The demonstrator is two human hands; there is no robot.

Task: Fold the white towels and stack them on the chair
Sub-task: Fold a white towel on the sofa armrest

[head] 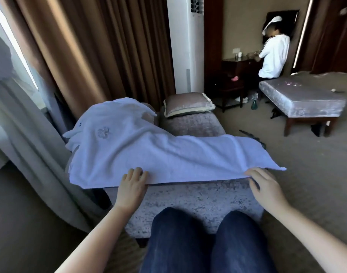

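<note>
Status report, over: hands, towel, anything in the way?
Left hand grips white towel at near edge; right hand pinches it by the corner. Towel spread unfolded over seat. Cushion lies beyond.

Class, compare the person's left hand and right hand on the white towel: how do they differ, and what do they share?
The left hand sits near the middle of the near edge of the white towel; the right hand is at its right end. The left hand's fingers curl over the edge from above; the right hand's fingers pinch it beside the loose corner. Both hold the same edge.
</note>
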